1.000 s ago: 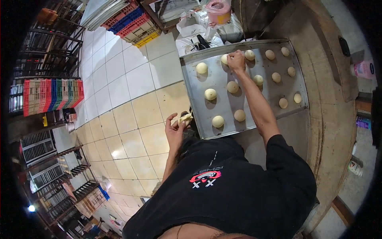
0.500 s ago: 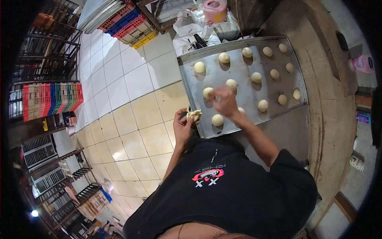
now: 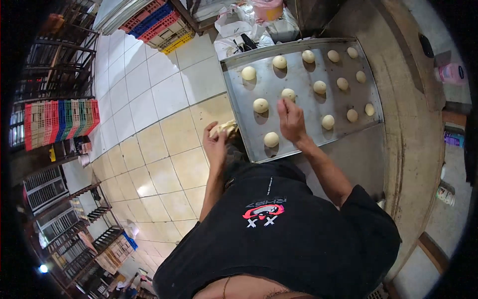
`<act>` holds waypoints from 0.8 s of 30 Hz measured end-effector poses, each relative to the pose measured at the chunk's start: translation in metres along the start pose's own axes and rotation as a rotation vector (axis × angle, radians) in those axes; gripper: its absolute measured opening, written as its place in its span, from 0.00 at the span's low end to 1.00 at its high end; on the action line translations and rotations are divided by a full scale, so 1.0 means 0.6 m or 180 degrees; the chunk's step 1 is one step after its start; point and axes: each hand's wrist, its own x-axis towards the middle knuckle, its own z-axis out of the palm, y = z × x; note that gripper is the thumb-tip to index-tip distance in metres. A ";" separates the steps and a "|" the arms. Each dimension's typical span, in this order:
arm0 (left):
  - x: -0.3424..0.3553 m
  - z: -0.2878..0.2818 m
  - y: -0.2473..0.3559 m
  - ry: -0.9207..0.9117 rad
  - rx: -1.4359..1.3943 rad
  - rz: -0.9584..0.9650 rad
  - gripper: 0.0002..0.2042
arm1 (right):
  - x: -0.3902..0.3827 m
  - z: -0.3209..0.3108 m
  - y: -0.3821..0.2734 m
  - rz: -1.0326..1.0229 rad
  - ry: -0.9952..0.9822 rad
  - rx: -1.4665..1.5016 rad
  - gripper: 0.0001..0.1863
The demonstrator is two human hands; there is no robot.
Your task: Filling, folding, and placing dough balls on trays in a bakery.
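My left hand [image 3: 215, 144] is beside the tray's left edge, its fingers closed round a ragged lump of pale dough [image 3: 225, 128]. Over the metal tray [image 3: 308, 132] my right hand [image 3: 293, 119] is curled, thumb and fingers together. Its fingertips are at the near edge of a dough ball [image 3: 288, 94]; I cannot tell whether they touch it, and anything inside them is hidden. Rows of round, pale dough balls lie spaced out on the tray. Nearest my hands are one ball [image 3: 260, 105] to the left and another [image 3: 271, 139] close to the front edge.
White plastic bags [image 3: 244, 30] and a pink container [image 3: 267, 9] stand beyond the tray. Stacked plastic crates [image 3: 159, 25] are at the far left, with more crates [image 3: 62, 122] by dark racks. A pink bottle [image 3: 452, 74] stands at the right.
My right hand has shifted right from beside the left ball to just below another and curled in. My left hand, with the dough lump, has moved left and slightly up, away from the tray.
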 end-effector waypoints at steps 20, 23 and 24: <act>-0.067 -0.094 -0.026 0.0693 -0.0308 -0.0160 0.18 | 0.251 0.189 0.198 -0.0747 0.0124 -0.1292 0.08; -0.062 -0.104 -0.036 0.0725 -0.0432 -0.0163 0.19 | 0.251 0.190 0.200 -0.0841 0.0017 -0.1507 0.06; -0.059 -0.109 -0.038 0.0657 -0.0436 -0.0164 0.19 | 0.256 0.192 0.199 -0.0826 0.0055 -0.1502 0.06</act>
